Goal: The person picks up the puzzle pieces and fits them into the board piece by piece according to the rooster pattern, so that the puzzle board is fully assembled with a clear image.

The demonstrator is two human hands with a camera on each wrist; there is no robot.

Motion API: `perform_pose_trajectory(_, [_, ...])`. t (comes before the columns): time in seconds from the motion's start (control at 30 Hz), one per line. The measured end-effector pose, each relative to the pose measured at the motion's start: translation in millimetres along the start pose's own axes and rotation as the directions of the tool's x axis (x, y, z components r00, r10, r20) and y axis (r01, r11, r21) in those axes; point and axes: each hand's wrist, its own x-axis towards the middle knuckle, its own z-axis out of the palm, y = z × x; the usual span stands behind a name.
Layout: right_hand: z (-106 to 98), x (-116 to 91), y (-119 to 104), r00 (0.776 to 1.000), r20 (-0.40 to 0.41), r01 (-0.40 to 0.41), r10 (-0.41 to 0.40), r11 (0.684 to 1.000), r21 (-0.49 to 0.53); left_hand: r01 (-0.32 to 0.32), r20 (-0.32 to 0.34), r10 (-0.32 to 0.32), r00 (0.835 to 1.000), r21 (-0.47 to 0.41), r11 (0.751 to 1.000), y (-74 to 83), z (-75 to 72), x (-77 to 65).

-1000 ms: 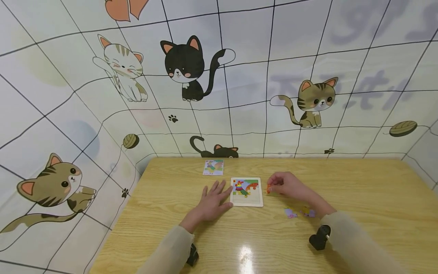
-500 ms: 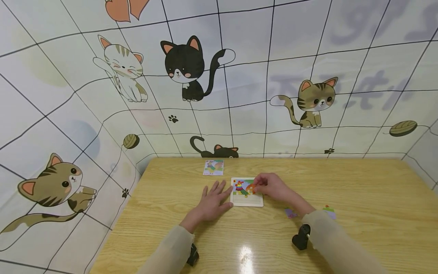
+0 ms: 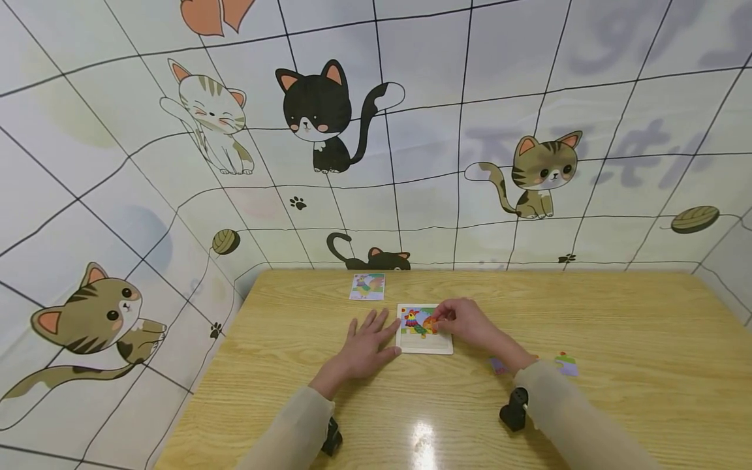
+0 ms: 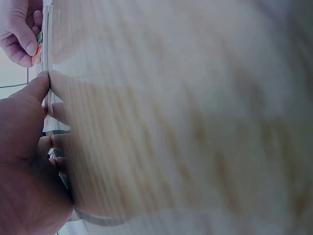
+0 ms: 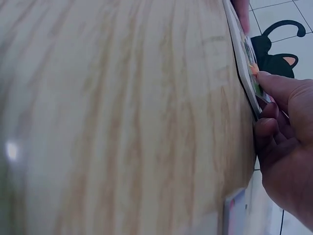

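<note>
A square jigsaw puzzle tray (image 3: 425, 353) with a pale rim lies mid-table, showing a partly filled rooster picture and bare wood in its lower part. My left hand (image 3: 364, 349) rests with spread fingers on the table, its fingertips and thumb touching the tray's left edge. At the tray's right side my right hand (image 3: 467, 322) pinches an orange puzzle piece (image 5: 254, 69) between thumb and fingers, over the picture. The fingers hide most of that piece. In the left wrist view the left hand (image 4: 24, 152) stands close beside the tray's edge.
Loose puzzle pieces lie right of the tray: a green and lilac puzzle piece (image 3: 566, 364) and a purple puzzle piece (image 3: 497, 365), partly under the right forearm. A rooster picture card (image 3: 367, 287) lies behind the tray. A cat-print wall covering (image 3: 429, 150) stands behind the table.
My right hand has moved left from the bare table onto the tray's right side, carrying the orange puzzle piece. Over the last half second it has shifted little. The left hand has stayed put.
</note>
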Motion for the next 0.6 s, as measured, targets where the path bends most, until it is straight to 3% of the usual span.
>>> perform_pose_trajectory(0.3, [2.3,-0.5,2.4,1.0,-0.025,0.016,-0.016,1.0,-0.013,0.001,-0.007,-0.001,1.0,-0.003,1.0,-4.6,5.0,2.3])
perform_pose_trajectory(0.6, [2.8,-0.8,6.2,0.995,-0.011,0.101,-0.101,0.995,-0.029,-0.001,-0.001,0.001,1.0,-0.002,1.0,0.4,0.1,0.6])
